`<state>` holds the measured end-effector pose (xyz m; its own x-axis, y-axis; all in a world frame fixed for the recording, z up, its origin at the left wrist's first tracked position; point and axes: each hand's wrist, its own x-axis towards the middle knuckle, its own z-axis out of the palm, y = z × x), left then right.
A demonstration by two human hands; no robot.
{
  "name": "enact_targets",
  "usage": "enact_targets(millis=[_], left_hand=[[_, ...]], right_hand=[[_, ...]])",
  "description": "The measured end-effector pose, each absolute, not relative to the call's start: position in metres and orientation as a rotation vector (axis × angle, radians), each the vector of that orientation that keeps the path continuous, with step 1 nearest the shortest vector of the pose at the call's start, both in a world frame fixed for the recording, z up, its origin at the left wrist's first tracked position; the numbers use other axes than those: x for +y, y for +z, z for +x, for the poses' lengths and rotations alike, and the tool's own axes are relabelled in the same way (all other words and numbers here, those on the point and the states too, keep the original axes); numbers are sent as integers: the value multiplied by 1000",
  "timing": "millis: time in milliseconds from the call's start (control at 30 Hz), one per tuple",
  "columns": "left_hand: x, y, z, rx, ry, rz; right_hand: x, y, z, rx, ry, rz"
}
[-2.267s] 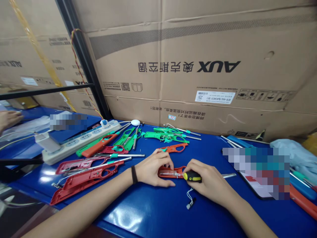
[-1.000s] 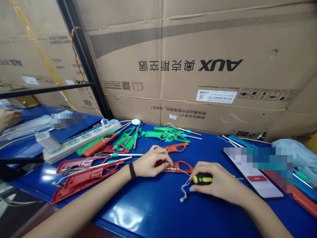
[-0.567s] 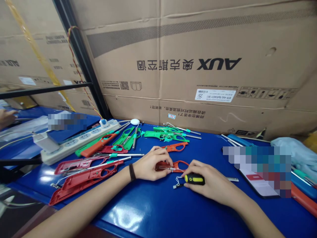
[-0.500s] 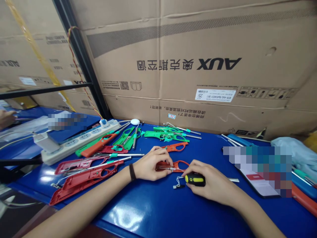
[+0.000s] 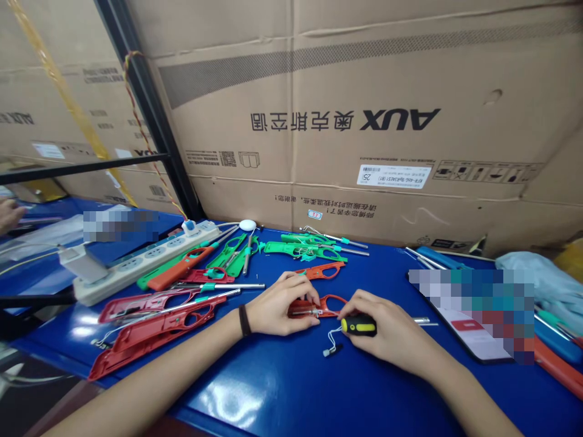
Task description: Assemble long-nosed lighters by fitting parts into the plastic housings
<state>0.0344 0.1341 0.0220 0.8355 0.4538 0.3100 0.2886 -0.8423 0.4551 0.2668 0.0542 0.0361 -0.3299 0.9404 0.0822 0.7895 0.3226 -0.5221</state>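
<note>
My left hand [image 5: 281,305] is closed on a red lighter casing [image 5: 336,305] lying on the blue table, its fingertips pressing near small metal parts inside. The casing's looped trigger end points right. In my right hand [image 5: 390,332] is a screwdriver with a short black and yellow handle [image 5: 361,326], fingers wrapped round it. Its shaft cannot be made out. Thin white wires [image 5: 334,335] with a small white plug hang beside the handle, apart from my left hand. A metal tube [image 5: 421,320] sticks out behind my right hand.
Red casings [image 5: 159,332] lie to the left, green casings [image 5: 303,247] at the back. A power strip [image 5: 150,254] stands behind the red ones. To the right are a phone [image 5: 473,325] and blue lighters. A large carton [image 5: 319,73] walls the back. Another person's hand [image 5: 9,215] shows far left.
The white wires and plug beside the screwdriver have shifted slightly down and right. My hands keep nearly the same places and grips. The other person's hand has moved a little left.
</note>
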Motion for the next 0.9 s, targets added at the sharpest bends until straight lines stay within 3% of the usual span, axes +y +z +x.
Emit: enact_targets(millis=[900], left_hand=[[130, 21, 38, 441, 534, 2670]], right_hand=[[59, 33, 273, -2205, 487, -1494]])
